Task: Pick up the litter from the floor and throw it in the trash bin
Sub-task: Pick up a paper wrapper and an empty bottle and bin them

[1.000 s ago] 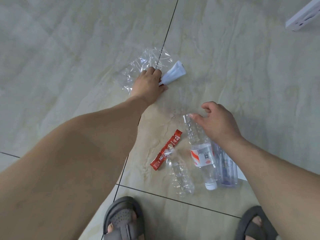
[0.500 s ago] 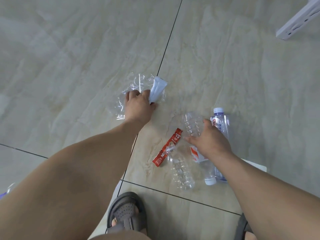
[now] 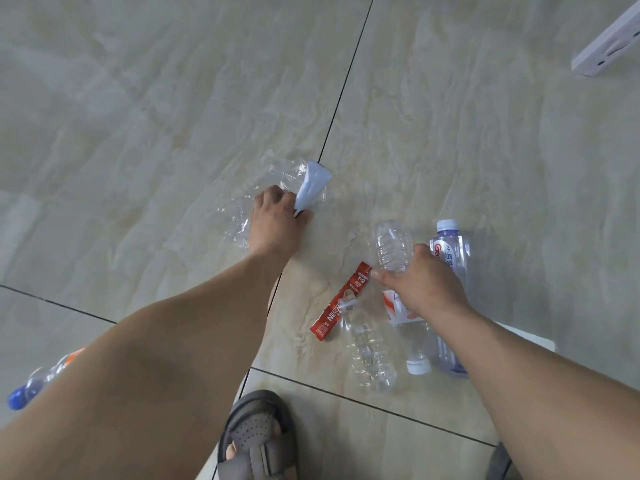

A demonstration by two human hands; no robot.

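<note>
Litter lies on the beige tiled floor. My left hand [image 3: 275, 220] is closed on a white crumpled wrapper [image 3: 313, 185] and rests on a clear plastic film [image 3: 273, 181]. My right hand [image 3: 424, 282] grips a clear ribbed bottle with a red-and-white label [image 3: 391, 245]. Beside it lie a taller purple-capped bottle [image 3: 452, 247], a crushed clear bottle [image 3: 369, 351] and a red sachet [image 3: 341, 301]. No trash bin is in view.
Another bottle with a blue cap [image 3: 33, 386] lies at the far left, partly behind my left arm. A white power strip [image 3: 609, 46] sits at the top right. My sandalled foot [image 3: 258, 434] stands at the bottom centre.
My left hand has closed on the white wrapper and film and drawn them nearer. My right hand moved from the bottle's end to a grip around its middle.
</note>
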